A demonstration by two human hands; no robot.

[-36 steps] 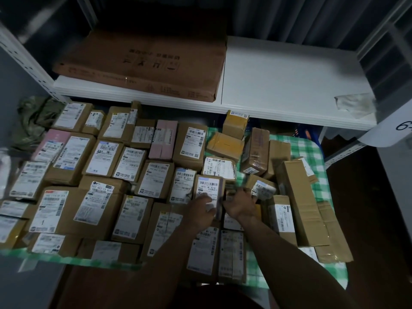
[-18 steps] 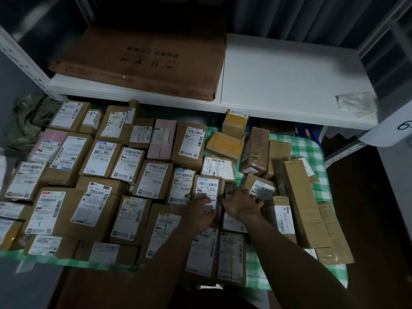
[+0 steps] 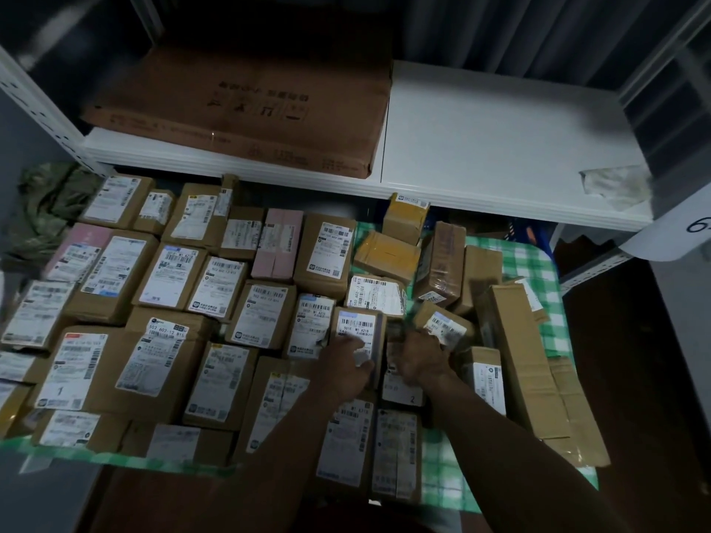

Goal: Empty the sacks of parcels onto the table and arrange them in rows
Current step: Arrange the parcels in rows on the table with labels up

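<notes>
Left hand (image 3: pixel 344 359) gripping labelled parcel (image 3: pixel 356 325), right hand (image 3: pixel 417 357) curled, grasp unclear, checked table (image 3: pixel 515 263)

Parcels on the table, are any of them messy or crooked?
Yes. On the right, parcels lie jumbled: a yellow-taped parcel sits tilted, and a long brown box lies askew over another. The left rows look tidy, labels up.

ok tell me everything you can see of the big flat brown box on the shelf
The big flat brown box is cardboard, wide and shallow, with dark printed characters on top and faint print along its front edge. It lies flat on the left half of the white shelf, nothing resting on it.
</notes>
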